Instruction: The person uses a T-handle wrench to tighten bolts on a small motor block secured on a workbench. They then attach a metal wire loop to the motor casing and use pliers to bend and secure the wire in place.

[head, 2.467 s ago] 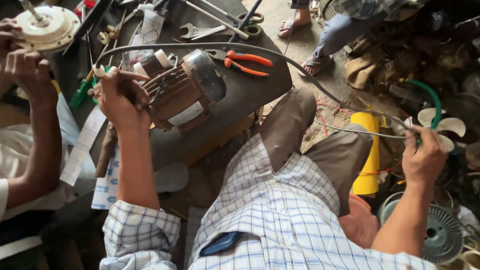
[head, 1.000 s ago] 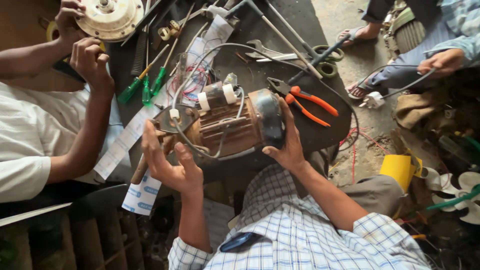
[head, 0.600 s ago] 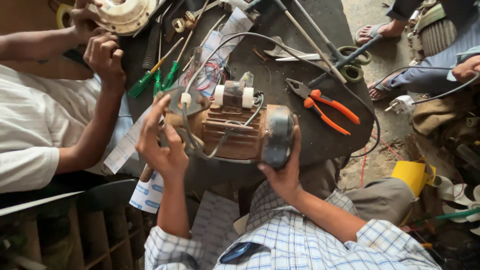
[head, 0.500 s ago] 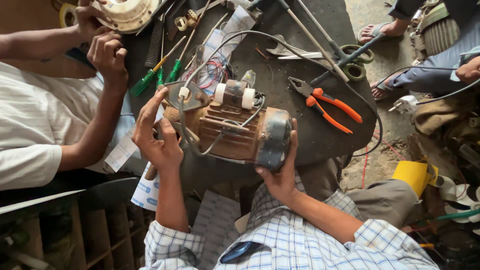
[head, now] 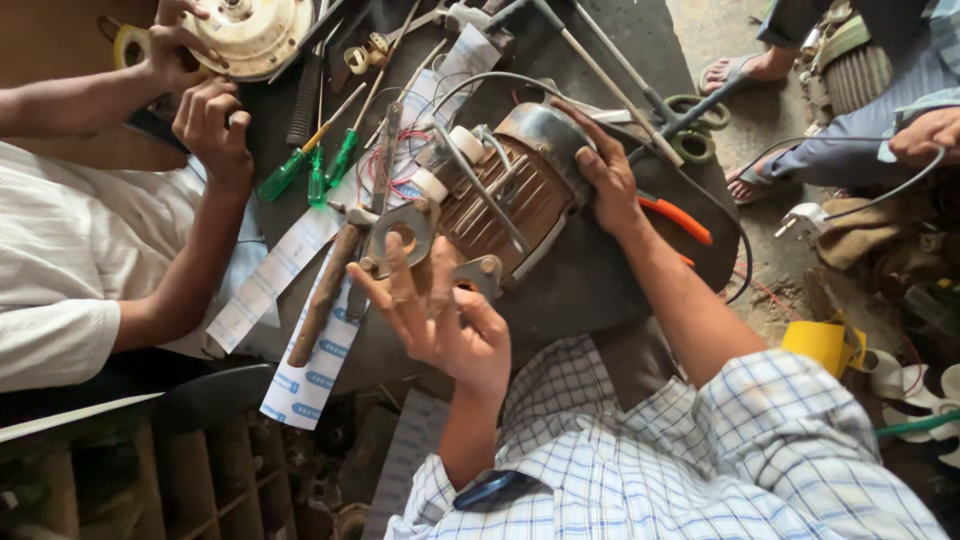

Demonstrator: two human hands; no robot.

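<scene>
An electric motor (head: 505, 205) is lying on the dark workbench (head: 610, 290), its long axis slanting from lower left to upper right. The right hand (head: 608, 180) is cupping the far end cap, while the left hand (head: 440, 320), fingers spread, is pressing the nearer mounting bracket (head: 400, 232).

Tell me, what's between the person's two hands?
The head view shows a rusty brown motor between them: the left hand at its bracket end, the right hand on its dark metal cap.
</scene>
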